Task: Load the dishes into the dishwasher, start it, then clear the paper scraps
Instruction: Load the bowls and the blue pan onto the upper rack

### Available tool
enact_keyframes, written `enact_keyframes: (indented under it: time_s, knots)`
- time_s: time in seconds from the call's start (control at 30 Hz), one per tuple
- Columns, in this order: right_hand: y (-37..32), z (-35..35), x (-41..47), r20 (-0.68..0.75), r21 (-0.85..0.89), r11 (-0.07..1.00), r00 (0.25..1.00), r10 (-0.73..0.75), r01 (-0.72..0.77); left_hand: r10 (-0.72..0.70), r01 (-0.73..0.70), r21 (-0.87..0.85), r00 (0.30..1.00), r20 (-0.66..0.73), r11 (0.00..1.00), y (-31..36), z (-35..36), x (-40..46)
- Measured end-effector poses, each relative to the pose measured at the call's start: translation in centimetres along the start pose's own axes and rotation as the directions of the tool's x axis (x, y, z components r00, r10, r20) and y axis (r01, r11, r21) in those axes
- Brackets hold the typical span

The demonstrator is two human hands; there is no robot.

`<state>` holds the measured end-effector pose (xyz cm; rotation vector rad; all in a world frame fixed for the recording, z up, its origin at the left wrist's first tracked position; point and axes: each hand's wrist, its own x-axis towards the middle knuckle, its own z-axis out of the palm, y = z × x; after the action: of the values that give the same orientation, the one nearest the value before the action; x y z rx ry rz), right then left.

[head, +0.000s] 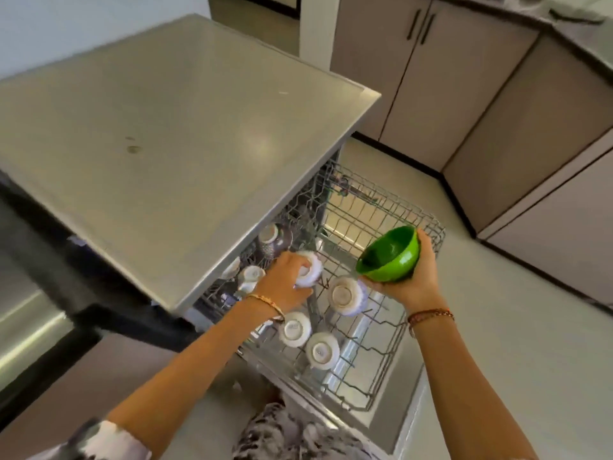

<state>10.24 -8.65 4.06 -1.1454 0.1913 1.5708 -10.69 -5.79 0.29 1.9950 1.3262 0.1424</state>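
Observation:
The dishwasher's wire rack (394,330) is pulled out over the open door (381,423). Several white bowls lie upside down in it, among them one (346,295) near the middle and two (295,328) (322,350) nearer me. My left hand (285,283) grips another upturned white bowl (311,270) at the rack's left side. My right hand (414,277) holds a green bowl (388,255) tilted on its side above the rack's right part. A dark bowl (275,240) sits further in, under the counter.
A grey steel counter top (172,127) covers the dishwasher body on the left. Beige cabinets (497,104) run along the back and right, with pale floor (497,327) between them and the rack. A dark counter (577,18) shows at top right.

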Motion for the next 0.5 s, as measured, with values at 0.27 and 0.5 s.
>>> enact_keyframes:
  time_s: [0.27, 0.5]
  knots:
    - [-0.6, 1.1, 7.2, 0.002, 0.127, 0.992, 1.000, 0.002, -0.003, -0.154, 0.153, 0.006, 0.988, 0.017, 0.988, -1.5, 0.2, 8.6]
    - [-0.6, -2.3, 9.0, -0.144, -0.246, 0.969, 0.987, -0.069, 0.032, -0.127, 0.079, 0.195, 0.960, 0.250, 0.978, -2.4, 5.5, 8.5]
